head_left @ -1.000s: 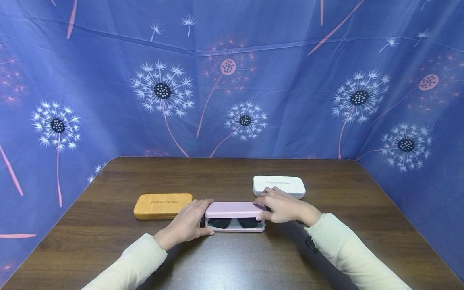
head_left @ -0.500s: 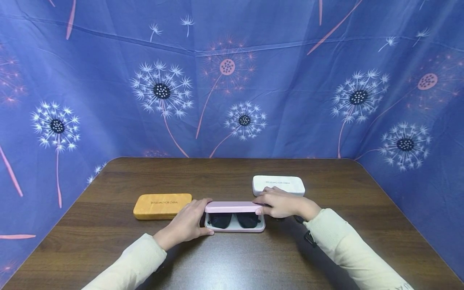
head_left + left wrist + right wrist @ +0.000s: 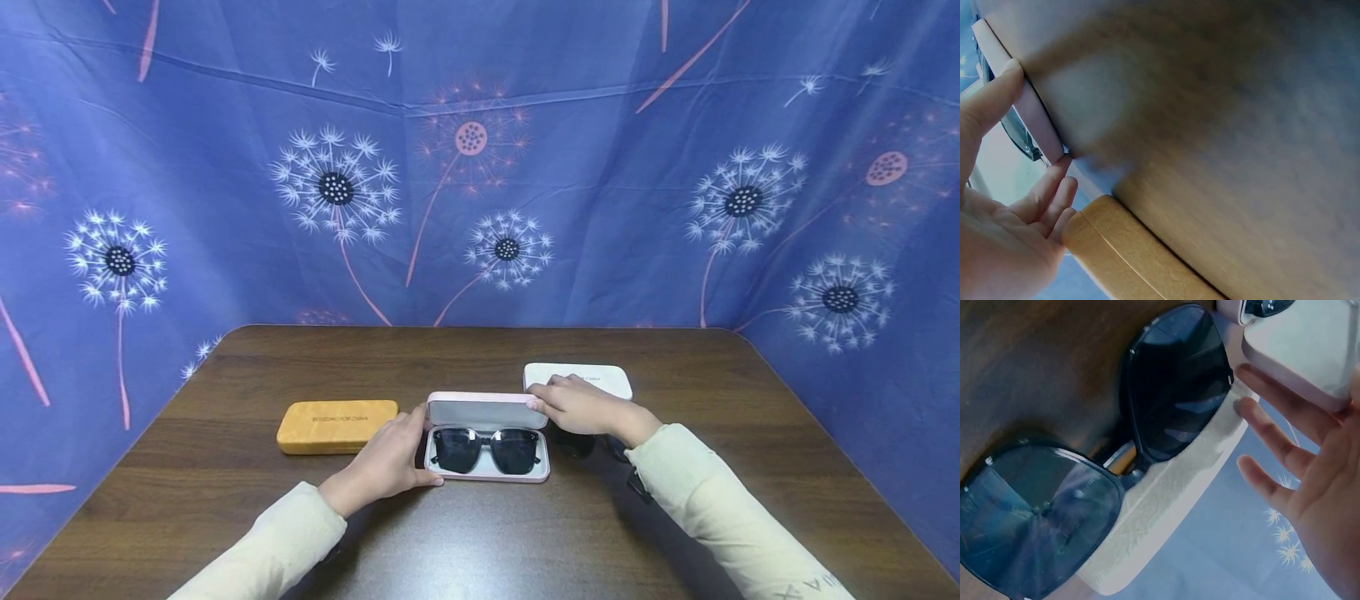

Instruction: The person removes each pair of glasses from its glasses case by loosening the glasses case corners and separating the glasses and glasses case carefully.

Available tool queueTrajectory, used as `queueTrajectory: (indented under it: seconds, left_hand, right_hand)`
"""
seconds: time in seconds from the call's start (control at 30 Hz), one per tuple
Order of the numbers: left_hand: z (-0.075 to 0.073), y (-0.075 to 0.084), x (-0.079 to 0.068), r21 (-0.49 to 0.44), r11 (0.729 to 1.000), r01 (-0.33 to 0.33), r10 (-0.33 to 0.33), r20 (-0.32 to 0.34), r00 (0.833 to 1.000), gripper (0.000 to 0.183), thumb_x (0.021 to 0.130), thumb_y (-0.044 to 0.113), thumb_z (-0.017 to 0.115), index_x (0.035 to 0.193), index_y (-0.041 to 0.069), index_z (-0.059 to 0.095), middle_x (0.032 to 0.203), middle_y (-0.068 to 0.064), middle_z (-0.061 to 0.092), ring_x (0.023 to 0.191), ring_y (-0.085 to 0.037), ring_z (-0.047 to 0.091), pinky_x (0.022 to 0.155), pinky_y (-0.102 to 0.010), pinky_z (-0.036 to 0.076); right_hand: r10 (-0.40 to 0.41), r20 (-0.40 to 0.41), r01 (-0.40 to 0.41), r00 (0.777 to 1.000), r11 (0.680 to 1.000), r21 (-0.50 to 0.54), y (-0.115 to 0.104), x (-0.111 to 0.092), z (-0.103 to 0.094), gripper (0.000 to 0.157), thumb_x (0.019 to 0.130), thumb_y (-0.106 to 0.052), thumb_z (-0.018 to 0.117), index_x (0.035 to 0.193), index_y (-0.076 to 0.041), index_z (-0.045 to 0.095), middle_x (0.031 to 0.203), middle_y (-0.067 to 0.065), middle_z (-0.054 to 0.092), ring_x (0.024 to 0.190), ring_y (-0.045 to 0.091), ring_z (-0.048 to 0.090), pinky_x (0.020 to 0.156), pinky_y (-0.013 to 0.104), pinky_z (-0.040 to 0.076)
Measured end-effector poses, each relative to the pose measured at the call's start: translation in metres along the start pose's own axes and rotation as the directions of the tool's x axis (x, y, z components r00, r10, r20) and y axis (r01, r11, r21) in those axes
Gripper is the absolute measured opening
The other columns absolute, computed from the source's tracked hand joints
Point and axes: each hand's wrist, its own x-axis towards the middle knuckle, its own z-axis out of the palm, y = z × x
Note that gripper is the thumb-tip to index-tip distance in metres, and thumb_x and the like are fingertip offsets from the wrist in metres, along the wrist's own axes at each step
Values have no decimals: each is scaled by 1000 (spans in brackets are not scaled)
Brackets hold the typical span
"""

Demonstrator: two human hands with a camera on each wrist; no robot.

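A pink glasses case [image 3: 487,478] lies on the wooden table with its lid [image 3: 483,410] raised, showing a grey lining. Dark sunglasses [image 3: 457,450] rest inside, lenses facing me. My left hand [image 3: 388,457] grips the left end of the case, thumb at the front edge and fingers toward the back; the left wrist view shows the thumb [image 3: 1004,90] against the pink side. At the lid's right corner, my right hand [image 3: 585,410] pinches the lid's edge. A second pair of sunglasses [image 3: 1175,381] lies on the table beneath the right hand, mostly covered by it in the head view.
A yellow glasses case [image 3: 336,427] lies closed just left of the left hand. Behind the right hand is a white glasses case [image 3: 547,379], partly hidden. Blue dandelion-patterned cloth [image 3: 600,167] hangs behind the table [image 3: 480,550].
The right hand has lifted the pink lid up and back from nearly closed, uncovering the sunglasses inside. The left hand has stayed in place on the case.
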Motion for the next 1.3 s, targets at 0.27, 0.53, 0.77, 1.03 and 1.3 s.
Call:
queueTrajectory:
  seconds: [0.27,0.53,0.77,1.03,1.3]
  left_hand:
    - [0,0,-2,-9,1000,-14,14,-1,1000,97,55,36,86,130,-1,37,101,-5,65,97,-24,57,88,-42,44]
    - [1,-2,-3,-13,1000,-20,20,-9,1000,102,56,36,85,135,-3,33,105,-7,65,103,-27,56,92,-43,43]
    - [2,-1,-3,-2,1000,-20,20,-16,1000,105,56,38,85,136,-4,31,105,-9,65,102,-28,56,92,-44,43]
    - [3,0,-3,-2,1000,-19,18,-15,1000,103,56,36,85,134,-5,33,102,-6,65,97,-24,56,91,-42,43]
    - [3,1,-3,0,1000,-3,3,-13,1000,102,55,36,86,133,-4,34,103,-8,64,98,-25,56,90,-42,43]
  right_hand:
    - [-45,-130,44,990,999,-16,2,1,4,23,97,-30,41,82,-17,54,64,-10,43,66,9,42,62,27,33]
    - [-62,-230,44,971,996,-83,0,2,7,22,95,-30,44,78,-20,52,64,-11,41,66,8,41,63,30,34]
    - [-31,-259,9,965,996,-84,-2,0,8,21,95,-31,46,93,-17,61,79,-9,56,77,10,51,71,37,42]
    - [-43,-398,2,916,995,-103,-9,-5,4,29,92,-32,52,109,-10,61,104,3,64,96,19,58,84,44,46]
    - [-149,-555,49,819,980,-191,-23,-9,0,18,86,-22,60,101,-13,62,100,0,64,91,17,57,75,38,48]
